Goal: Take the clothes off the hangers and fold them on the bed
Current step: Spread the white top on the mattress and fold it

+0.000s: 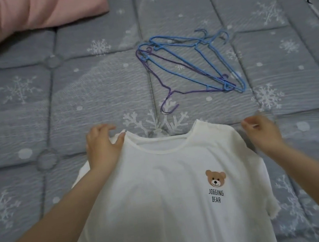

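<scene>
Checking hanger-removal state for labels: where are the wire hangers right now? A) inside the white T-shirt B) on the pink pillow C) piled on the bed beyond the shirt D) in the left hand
C: the blue and purple wire hangers lie in a loose pile on the grey snowflake bedspread, beyond the white bear-print T-shirt, whose shoulders the left hand and right hand hold.

Bed [93, 85] covered by grey quilted spread, white snowflake print, stitched into padded squares. Pink pillow [19, 19] at far left corner. Hangers [192, 65] in loose tangled pile near middle, blue ones overlapping purple one, purple hook pointing toward near edge. White shirt [165, 201] with bear print spread front-up on near part, collar toward hangers, apart from them
</scene>
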`<action>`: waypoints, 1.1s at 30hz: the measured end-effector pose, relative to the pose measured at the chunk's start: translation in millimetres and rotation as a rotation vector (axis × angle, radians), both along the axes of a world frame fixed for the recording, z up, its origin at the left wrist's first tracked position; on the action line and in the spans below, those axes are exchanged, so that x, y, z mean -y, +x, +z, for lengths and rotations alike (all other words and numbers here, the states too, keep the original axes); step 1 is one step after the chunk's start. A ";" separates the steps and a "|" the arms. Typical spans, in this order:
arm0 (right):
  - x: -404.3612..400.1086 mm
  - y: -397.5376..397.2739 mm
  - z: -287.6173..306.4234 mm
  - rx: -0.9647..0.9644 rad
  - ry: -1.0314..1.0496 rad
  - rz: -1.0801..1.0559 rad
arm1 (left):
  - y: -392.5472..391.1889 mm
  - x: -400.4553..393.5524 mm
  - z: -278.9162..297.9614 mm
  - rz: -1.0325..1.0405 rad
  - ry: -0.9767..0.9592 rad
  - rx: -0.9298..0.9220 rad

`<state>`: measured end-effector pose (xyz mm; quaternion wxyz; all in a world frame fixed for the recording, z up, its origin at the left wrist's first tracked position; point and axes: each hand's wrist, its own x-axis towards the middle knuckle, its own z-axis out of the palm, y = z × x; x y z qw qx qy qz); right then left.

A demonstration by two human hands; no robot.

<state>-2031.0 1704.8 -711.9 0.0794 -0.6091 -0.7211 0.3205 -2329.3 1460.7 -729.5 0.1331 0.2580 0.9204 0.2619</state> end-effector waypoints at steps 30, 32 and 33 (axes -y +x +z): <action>19.8 154.1 -15.3 -0.320 -0.491 -0.083 | 272.7 -95.5 -27.4 -0.742 -0.555 0.034; 19.5 155.7 -6.7 -0.409 -0.633 -0.157 | 276.2 -96.5 -27.0 -0.735 -0.570 0.029; 19.4 155.5 -1.4 -0.462 -0.747 -0.210 | 276.4 -96.0 -27.1 -0.734 -0.580 0.020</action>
